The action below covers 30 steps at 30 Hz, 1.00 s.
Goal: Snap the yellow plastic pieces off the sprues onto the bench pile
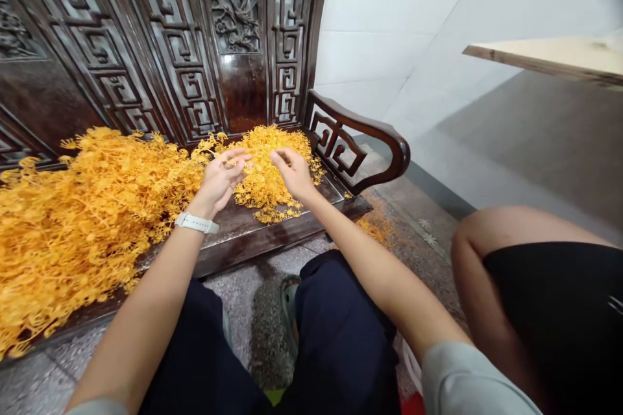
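Note:
Over a dark wooden bench seat (233, 233), my left hand (221, 181), with a pale watch on the wrist, has its fingers curled around part of a yellow plastic sprig (210, 146). Facing it, my right hand (294, 174) pinches thumb and fingertips together. Whatever lies in that pinch blends into the yellow behind it. Beneath and behind both hands is a smaller pile of yellow plastic pieces (270, 198) with thin, spiky ends. A much larger heap of yellow sprigs (97, 207) covers the bench to the left.
The bench has a carved back (243, 91) and a curved armrest (389, 149) on the right. Yellow bits (377, 227) lie on the floor past its end. Another person's bent knee (487, 233) is close on my right, below a wooden board's edge (535, 58).

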{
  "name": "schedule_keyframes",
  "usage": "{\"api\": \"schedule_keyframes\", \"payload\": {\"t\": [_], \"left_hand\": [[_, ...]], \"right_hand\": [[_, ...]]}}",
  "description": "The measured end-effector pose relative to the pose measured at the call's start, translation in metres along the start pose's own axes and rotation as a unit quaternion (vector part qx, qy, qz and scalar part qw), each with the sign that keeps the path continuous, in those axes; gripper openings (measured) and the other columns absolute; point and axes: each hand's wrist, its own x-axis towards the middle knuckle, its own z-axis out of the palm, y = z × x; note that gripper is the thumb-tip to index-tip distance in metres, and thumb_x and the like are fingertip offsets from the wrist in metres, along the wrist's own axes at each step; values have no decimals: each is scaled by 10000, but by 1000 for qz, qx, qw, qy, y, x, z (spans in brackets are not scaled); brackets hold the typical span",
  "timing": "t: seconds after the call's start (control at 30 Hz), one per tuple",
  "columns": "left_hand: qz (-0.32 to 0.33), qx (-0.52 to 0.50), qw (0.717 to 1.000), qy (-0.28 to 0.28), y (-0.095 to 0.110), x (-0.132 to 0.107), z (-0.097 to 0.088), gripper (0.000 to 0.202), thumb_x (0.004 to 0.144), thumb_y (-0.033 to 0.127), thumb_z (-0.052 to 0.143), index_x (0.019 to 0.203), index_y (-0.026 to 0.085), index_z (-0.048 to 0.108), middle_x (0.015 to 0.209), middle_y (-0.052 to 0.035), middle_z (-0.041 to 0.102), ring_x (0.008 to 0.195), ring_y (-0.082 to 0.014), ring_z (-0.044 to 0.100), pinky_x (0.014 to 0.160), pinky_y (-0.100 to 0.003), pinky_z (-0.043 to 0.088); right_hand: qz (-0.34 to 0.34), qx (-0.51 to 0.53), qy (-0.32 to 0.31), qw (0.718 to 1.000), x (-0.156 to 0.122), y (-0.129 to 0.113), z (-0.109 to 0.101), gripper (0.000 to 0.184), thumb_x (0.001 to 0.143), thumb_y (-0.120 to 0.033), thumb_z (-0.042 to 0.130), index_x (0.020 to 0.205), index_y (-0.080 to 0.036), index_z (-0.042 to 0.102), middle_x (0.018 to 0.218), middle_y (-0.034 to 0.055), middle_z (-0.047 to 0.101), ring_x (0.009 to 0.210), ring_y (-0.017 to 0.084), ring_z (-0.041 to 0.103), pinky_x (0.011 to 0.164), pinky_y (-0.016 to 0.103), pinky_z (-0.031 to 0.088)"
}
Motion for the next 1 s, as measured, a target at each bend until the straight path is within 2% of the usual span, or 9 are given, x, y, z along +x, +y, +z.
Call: {"api": "schedule_keyframes", "payload": {"t": [0.1, 0.17, 0.27, 0.37, 0.53, 0.63, 0.73, 0.87, 1.0], "left_hand": [[11, 6, 1000, -13, -10, 0, 4, 466, 703, 19, 932, 1131, 145, 799, 970, -54, 790, 783, -114, 738, 692, -186, 598], [17, 2, 1000, -12, -16, 1, 7, 513, 659, 74, 992, 1131, 140, 804, 875, -29, 771, 731, -104, 716, 671, -179, 574], [7, -16, 1000, 0, -17, 2, 11, 419, 789, 200, 974, 1156, 114, 791, 883, -64, 792, 750, -114, 734, 709, -191, 583], [-15, -78, 996, 43, -13, 7, 9, 141, 1030, 223, 742, 1130, 127, 767, 934, -74, 803, 760, -106, 753, 759, -200, 607], [8, -99, 980, 172, -6, 27, -7, 138, 1078, 126, 626, 1018, 152, 748, 738, 16, 701, 525, -38, 589, 578, -124, 507], [15, -94, 969, 229, 1, 33, -22, 240, 1112, 141, 560, 950, 131, 737, 702, 11, 680, 491, -36, 547, 533, -123, 470], [17, -81, 978, 191, 8, 28, -30, 249, 1112, 128, 547, 954, 129, 739, 758, -26, 729, 550, -55, 599, 595, -132, 513], [3, -52, 993, 109, 8, 9, -14, 112, 1055, 112, 660, 1010, 125, 761, 828, -44, 774, 567, -57, 606, 591, -136, 516], [-17, -45, 997, 60, 2, -4, 11, 58, 1023, 100, 704, 1017, 98, 761, 844, -60, 773, 571, -65, 622, 546, -146, 510]], "right_hand": [[-95, 4, -94, 991, -6, -17, 10, 346, 952, -501, 785, 1101, -191, 744, 1052, 66, 736, 891, 192, 626, 847, 353, 508], [-107, -4, -125, 986, -9, -19, 16, 311, 928, -445, 817, 1086, -190, 736, 991, 45, 726, 838, 178, 595, 810, 339, 491], [-53, 17, -135, 989, -8, -15, 18, 182, 953, -344, 763, 964, -182, 681, 847, 6, 675, 738, 153, 552, 746, 318, 465], [-19, 24, -134, 990, -7, -18, 13, 148, 945, -260, 723, 874, -186, 616, 819, 1, 647, 743, 150, 556, 749, 318, 462], [-110, 0, -223, 969, -28, -64, 9, 140, 920, -97, 612, 837, -200, 567, 836, 10, 631, 794, 152, 593, 781, 318, 487], [-160, 36, -250, 954, -46, -95, 14, 157, 968, -143, 628, 831, -201, 577, 836, 6, 640, 795, 144, 599, 791, 310, 497], [-145, 53, -183, 971, -50, -101, 16, 167, 1038, -317, 656, 925, -196, 635, 866, 14, 659, 798, 147, 593, 787, 315, 486], [-46, -33, -94, 994, -37, -75, 14, 405, 1017, -568, 678, 1135, -185, 622, 1017, 65, 668, 868, 177, 594, 791, 333, 467], [30, -75, -197, 977, -29, -51, 18, 545, 990, -737, 615, 872, -209, 545, 749, -9, 568, 697, 154, 503, 685, 309, 378]]}}
